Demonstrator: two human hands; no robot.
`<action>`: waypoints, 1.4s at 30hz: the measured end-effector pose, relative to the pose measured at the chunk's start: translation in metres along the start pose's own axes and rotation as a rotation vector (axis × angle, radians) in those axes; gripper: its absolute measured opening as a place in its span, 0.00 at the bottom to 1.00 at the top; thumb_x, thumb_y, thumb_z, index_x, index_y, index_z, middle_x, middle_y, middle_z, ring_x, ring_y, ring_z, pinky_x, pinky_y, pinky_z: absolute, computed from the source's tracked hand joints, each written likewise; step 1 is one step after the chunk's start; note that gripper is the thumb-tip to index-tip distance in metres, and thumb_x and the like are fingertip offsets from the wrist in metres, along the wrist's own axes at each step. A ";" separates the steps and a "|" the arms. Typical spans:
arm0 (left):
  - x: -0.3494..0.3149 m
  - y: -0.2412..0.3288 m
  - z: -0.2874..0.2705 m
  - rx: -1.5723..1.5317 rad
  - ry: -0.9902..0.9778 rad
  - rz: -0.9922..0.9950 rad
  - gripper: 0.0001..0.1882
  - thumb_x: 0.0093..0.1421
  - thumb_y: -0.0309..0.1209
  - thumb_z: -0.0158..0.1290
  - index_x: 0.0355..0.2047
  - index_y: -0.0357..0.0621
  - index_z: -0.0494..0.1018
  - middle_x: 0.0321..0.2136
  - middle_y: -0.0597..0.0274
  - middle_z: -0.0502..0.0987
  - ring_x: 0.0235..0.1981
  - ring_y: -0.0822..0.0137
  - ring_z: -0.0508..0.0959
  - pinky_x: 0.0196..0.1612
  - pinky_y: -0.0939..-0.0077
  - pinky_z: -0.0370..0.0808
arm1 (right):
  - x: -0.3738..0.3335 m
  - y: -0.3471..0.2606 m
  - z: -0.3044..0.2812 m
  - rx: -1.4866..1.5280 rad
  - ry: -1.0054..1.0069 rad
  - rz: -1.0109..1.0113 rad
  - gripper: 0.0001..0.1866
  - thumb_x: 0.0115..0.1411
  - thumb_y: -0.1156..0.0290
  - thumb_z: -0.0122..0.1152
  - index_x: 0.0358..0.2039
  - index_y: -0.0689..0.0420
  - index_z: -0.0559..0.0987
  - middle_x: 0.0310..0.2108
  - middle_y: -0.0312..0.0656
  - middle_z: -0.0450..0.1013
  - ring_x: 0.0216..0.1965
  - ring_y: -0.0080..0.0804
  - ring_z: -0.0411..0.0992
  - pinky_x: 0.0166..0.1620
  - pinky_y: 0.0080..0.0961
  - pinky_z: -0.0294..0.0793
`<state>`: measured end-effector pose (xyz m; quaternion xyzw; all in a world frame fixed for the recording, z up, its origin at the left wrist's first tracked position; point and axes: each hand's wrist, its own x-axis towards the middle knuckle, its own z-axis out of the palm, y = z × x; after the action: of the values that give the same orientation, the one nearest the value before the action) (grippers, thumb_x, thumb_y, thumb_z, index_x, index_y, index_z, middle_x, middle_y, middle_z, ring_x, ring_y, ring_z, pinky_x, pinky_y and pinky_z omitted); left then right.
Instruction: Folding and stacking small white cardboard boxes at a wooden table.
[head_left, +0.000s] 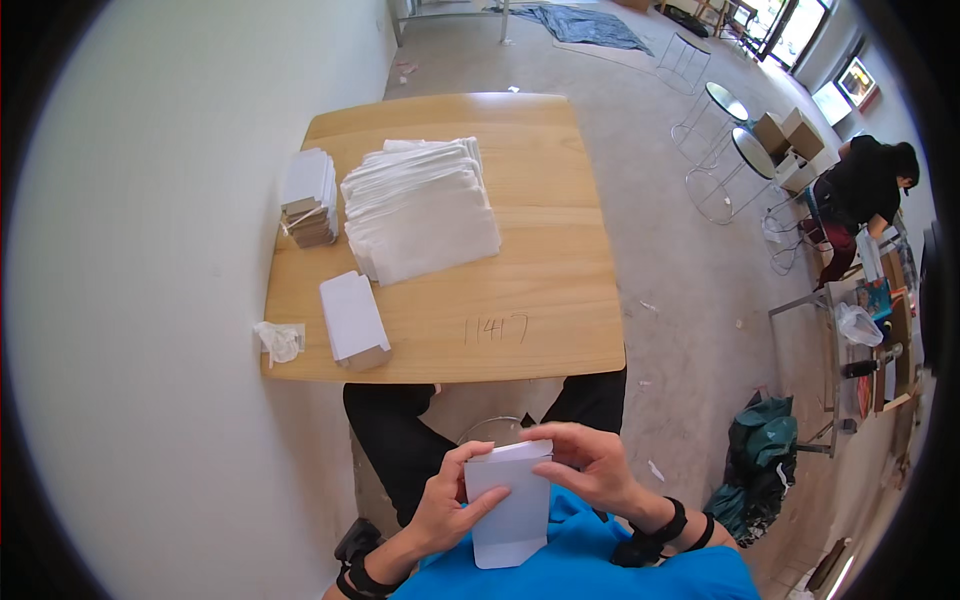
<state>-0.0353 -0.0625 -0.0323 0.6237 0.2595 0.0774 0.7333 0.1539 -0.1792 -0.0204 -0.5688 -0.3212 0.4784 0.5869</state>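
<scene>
Above my lap I hold a small white cardboard box (508,515) upright, its lower end flaring near my blue shirt. My left hand (455,500) grips its left side, thumb across the front and fingers around the edge. At the upper right corner is my right hand (590,465), its thumb on the front and its fingers over the top flap (510,452). On the wooden table (550,230) in front of me lies another white box (353,315), near the front left. Behind it are a stack of flat white cartons (310,185) and a broad pile of white paper sheets or bags (425,215).
Crumpled clear plastic (282,342) lies at the table's left front corner, beside the white wall (180,250). Round stools (752,153) stand to the right. A person in black (865,185) bends over a cluttered side table at far right. Dark green bags (765,440) sit on the floor.
</scene>
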 end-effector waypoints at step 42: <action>0.048 0.017 0.014 0.027 0.150 0.233 0.16 0.67 0.33 0.49 0.51 0.42 0.63 0.34 0.61 0.74 0.31 0.77 0.73 0.33 0.84 0.72 | 0.008 -0.020 -0.035 0.232 0.109 0.058 0.13 0.63 0.73 0.57 0.46 0.64 0.79 0.37 0.41 0.79 0.37 0.20 0.75 0.42 0.18 0.77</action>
<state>0.0159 -0.0502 -0.0280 0.6520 0.2405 0.2048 0.6893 0.1924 -0.1826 -0.0072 -0.5314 -0.2148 0.4976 0.6511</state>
